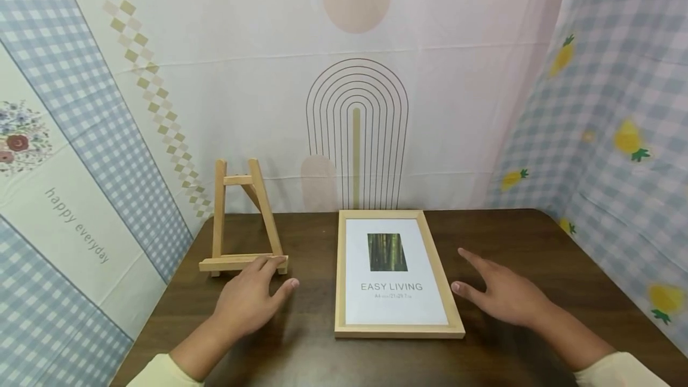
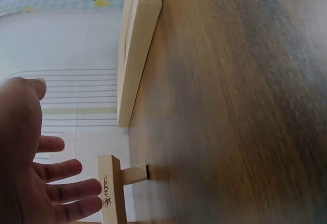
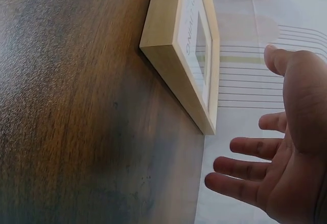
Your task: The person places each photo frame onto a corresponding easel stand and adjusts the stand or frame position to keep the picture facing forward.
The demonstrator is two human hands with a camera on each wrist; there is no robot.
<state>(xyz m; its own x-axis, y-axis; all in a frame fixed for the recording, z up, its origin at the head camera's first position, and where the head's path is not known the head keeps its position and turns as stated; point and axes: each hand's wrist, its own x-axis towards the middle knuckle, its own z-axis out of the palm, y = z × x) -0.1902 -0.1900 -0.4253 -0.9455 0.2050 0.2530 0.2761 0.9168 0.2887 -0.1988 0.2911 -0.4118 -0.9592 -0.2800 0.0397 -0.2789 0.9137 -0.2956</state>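
A picture frame (image 1: 400, 332) with a pale wooden border lies flat on the table, its white insert printed "EASY LIVING" under a small forest photo. To its left stands a small wooden easel (image 1: 217, 214). My left hand (image 1: 249, 297) hovers in front of the easel's ledge, fingers extended and thumb apart, holding nothing. In the left wrist view its fingers come close to the ledge (image 2: 110, 188); whether they touch it I cannot tell. Beyond the frame's right side, my right hand (image 1: 505, 291) is held with fingers spread and nothing in it.
The dark brown wooden table (image 1: 301, 363) runs back to a white patterned cloth (image 1: 242, 94) hanging behind it. Blue checked cloths hang on both sides, the right one (image 1: 607, 196) printed with yellow fruit.
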